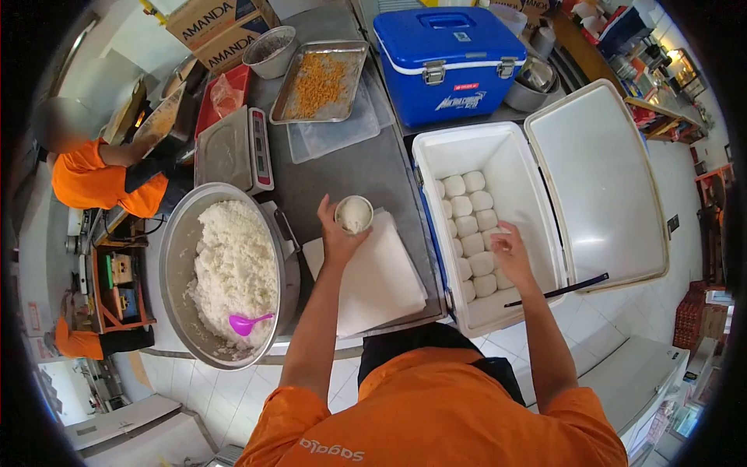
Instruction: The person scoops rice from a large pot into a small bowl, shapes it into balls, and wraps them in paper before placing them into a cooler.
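Observation:
My left hand (339,233) is wrapped round a small round cup (355,215) filled with white rice, above a stack of white paper sheets (381,280). Over the open white cooler box (537,194), my right hand (510,253) is empty, its fingers bent and apart. Rows of rounded white bundles (467,226) lie inside the box, just left of that hand. To the left of my left arm stands a big metal pot (177,257) of cooked rice (233,257), with a purple scoop (247,323) resting on the rice.
A digital scale (226,152) stands behind the pot. Farther back are a tray (359,58) of orange-brown crumbs and a closed blue cooler (451,70). The white cooler's lid (603,187) is folded open to the right. Another person (109,175) in orange works at far left.

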